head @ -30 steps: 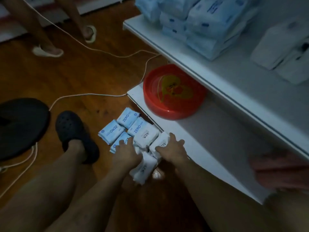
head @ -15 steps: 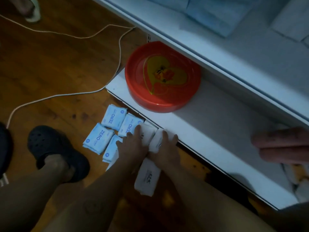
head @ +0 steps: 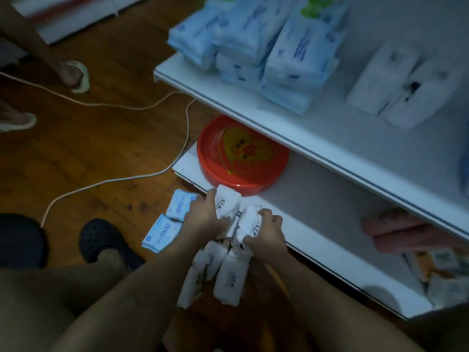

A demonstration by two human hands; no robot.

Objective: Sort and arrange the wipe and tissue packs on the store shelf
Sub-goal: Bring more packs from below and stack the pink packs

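Two tiers of white shelf [head: 317, 212] fill the right of the frame, with a red basin [head: 241, 153] on the lower one. White packs [head: 229, 278] cluster at lower centre, long axes pointing up toward the shelf edge. Blue ZERO packs [head: 162, 232] lie on the floor just left. The left hand [head: 203, 219] grips one white pack and the right hand [head: 266, 229] another. Bare lower shelf lies just up-right, nearer the right hand.

My bare forearms reach forward and down, close together, left hand [head: 203, 217] curled round a pack [head: 227, 202], right hand [head: 267, 233] gripping a second pack [head: 250, 223].
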